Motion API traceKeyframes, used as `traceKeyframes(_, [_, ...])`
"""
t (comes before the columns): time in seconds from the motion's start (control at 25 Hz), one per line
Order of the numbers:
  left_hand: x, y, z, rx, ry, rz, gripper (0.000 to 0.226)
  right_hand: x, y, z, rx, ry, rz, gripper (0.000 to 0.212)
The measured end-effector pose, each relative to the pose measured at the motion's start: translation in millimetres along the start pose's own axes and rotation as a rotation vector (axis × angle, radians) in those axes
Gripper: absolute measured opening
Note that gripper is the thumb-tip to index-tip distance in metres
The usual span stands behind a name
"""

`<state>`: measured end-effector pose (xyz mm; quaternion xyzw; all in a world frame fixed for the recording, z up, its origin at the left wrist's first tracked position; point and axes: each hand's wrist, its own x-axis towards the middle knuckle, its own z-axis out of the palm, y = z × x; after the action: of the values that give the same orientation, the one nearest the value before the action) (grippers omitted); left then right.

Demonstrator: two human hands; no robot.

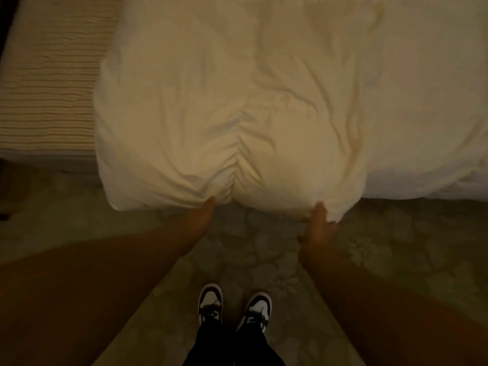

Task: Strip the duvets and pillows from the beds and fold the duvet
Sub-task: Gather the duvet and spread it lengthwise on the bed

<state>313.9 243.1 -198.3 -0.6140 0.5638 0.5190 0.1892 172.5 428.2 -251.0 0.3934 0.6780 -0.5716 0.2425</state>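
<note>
— What worries you here?
— The duvet (232, 114) is bulky; I judge a hard pull could slide it onto the carpet (369, 247), or slip from the thin pinch my left hand (203, 215) has

— And where is it?
— Draped over the bed's edge, its hem bunched between my hands; my right hand (319, 223) grips the fold, both clamped on cloth
</note>
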Motion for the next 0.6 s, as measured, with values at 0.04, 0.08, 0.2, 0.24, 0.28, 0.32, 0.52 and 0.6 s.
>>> traceKeyframes(0.04, [1, 5, 6, -0.234, -0.073, -0.089, 0.074, 3, 20, 6, 0.03, -0.106, 0.076, 0.083])
traceKeyframes(0.08, [6, 12, 9, -0.441, -0.118, -0.129, 0.055, 7, 34, 14, 0.033, -0.223, 0.137, 0.068])
traceKeyframes(0.2, [46, 31, 12, -0.939, -0.193, -0.083, 0.036, 30, 36, 54, 0.21, -0.379, 0.311, 0.007])
traceKeyframes(0.24, [60, 32, 14, -1.072, -0.194, -0.017, 0.034, 33, 29, 66, 0.188, -0.415, 0.267, 0.018])
traceKeyframes(0.28, [72, 32, 17, -1.16, -0.157, 0.025, 0.036, 26, 17, 74, 0.263, -0.485, 0.219, 0.027])
traceKeyframes(0.32, [78, 32, 21, -1.244, -0.107, 0.05, 0.039, 21, 6, 80, 0.408, -0.52, 0.165, 0.033])
traceKeyframes(0.52, [110, 41, 11, -1.342, 0.109, 0.138, 0.09, 14, -7, 98, 0.521, -0.508, 0.167, 0.019])
traceKeyframes(0.6, [121, 45, 1, -1.329, -0.064, 0.16, 0.096, 25, -3, 102, 0.299, -0.51, 0.213, 0.014])
